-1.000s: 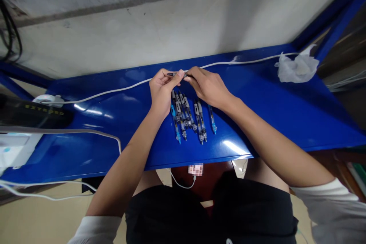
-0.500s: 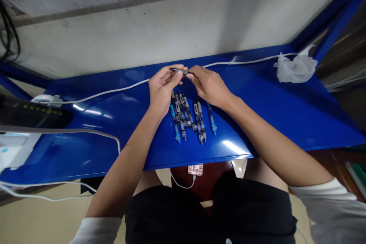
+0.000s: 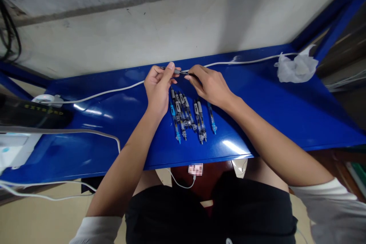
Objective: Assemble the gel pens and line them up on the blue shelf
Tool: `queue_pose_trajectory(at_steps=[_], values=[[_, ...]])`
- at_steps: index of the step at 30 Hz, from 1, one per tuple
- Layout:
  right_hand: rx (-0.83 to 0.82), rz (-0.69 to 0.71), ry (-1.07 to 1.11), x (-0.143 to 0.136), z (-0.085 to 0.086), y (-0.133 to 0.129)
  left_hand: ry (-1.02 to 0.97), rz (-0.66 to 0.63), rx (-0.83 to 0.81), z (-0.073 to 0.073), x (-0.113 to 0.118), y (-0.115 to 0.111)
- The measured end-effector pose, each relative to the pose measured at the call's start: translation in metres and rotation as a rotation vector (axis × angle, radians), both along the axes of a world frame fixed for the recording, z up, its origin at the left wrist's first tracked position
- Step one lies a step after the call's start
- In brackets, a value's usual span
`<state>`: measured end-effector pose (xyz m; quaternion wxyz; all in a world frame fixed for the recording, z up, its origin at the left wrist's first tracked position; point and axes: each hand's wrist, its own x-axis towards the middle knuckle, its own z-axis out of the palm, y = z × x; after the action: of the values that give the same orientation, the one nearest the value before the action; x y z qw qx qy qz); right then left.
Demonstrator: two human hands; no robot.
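My left hand (image 3: 159, 85) pinches the grey grip of a pen (image 3: 177, 71) between thumb and fingers, above the far part of the blue table. The pen's dark, thin end reaches to my right hand (image 3: 209, 83), whose thumb and fingertips are closed on it. Below the hands lie several clear pens with grey grips (image 3: 187, 102), side by side. A pen with a blue grip (image 3: 172, 109) is at their left, and another blue-tipped pen (image 3: 213, 122) lies apart at the right, partly under my right hand.
The blue table (image 3: 271, 118) meets a pale wall. A white cable (image 3: 110, 90) runs across its back. A crumpled plastic bag (image 3: 297, 68) is at the right. At the left are a black object with yellow lettering (image 3: 37, 112) and a white box (image 3: 17, 148).
My left hand has moved a little to the left with the grey grip, and more of the thin dark part shows between the hands. My right hand has barely moved.
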<state>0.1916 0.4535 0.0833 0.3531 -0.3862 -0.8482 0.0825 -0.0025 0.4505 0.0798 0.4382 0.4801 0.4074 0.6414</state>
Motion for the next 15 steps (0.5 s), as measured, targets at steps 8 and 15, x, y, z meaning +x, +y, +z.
queue_pose_trajectory(at_steps=[8, 15], values=[[-0.006, -0.007, 0.014, 0.0013, 0.0015, -0.0008, -0.038, 0.038, -0.011, 0.0018, -0.0100, 0.0041], [-0.037, 0.000, 0.026, 0.0007, 0.0015, 0.0004, 0.004, -0.033, -0.014, 0.0015, -0.0054, -0.0005]])
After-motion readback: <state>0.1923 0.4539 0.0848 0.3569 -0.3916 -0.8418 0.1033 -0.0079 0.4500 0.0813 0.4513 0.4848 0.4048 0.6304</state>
